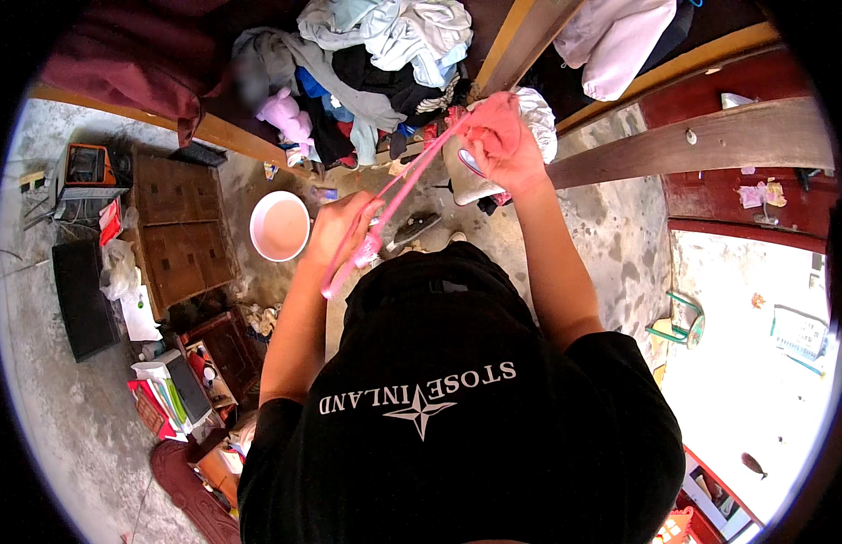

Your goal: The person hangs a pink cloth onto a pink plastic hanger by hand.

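A pink cloth piece (495, 122) with long thin straps is stretched between my two hands. My right hand (510, 163) is closed around its bunched part, in front of a wooden post. Lower and to the left, my left hand (341, 228) grips the pink straps, which loop down below it and end near a small knotted or gathered lump. What exact garment or bag this is I cannot make out. Behind my right hand is a pale bag or cushion (469, 186). Beside my left hand stands a round white bucket (280, 227) with a pinkish-brown inside.
A heap of mixed clothes (384, 54) lies on a wooden-edged bed ahead, a pink plush toy (285, 118) at its edge. Wooden cabinet (180, 222) and dark screen (83, 299) stand left. A wooden rail (693, 140) and a green stool (682, 319) are right.
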Tool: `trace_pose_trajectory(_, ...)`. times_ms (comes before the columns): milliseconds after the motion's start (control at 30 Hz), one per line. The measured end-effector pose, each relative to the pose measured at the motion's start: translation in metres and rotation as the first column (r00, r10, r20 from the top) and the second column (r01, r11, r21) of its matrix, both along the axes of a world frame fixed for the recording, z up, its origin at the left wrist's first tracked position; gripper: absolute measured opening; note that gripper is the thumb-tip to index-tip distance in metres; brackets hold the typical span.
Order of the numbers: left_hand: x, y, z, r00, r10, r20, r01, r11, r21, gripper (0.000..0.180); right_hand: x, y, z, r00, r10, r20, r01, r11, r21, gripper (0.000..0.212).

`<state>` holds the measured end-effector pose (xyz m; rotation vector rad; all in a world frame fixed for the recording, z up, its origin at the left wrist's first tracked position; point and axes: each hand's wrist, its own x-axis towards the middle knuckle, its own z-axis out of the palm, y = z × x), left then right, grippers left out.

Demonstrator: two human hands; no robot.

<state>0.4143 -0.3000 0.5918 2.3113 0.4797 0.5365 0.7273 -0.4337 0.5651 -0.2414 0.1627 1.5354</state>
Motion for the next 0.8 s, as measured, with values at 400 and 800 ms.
trace_pose_trajectory(400,-0.008,0.025,-0.016,0.999,-0.05,-0.008,0.049,0.996,-0.071,0.01,-0.038,0.026,0.027,0.994,-0.108,-0.003,0.108,0.991,0.08,0.055)
trace_pose_trajectory(800,0.019,0.016,-0.059,1.0,0.016,0.016,-0.014,0.988,-0.153,0.011,-0.09,0.033,0.085,0.966,-0.232,0.117,0.233,0.973,0.007,0.051)
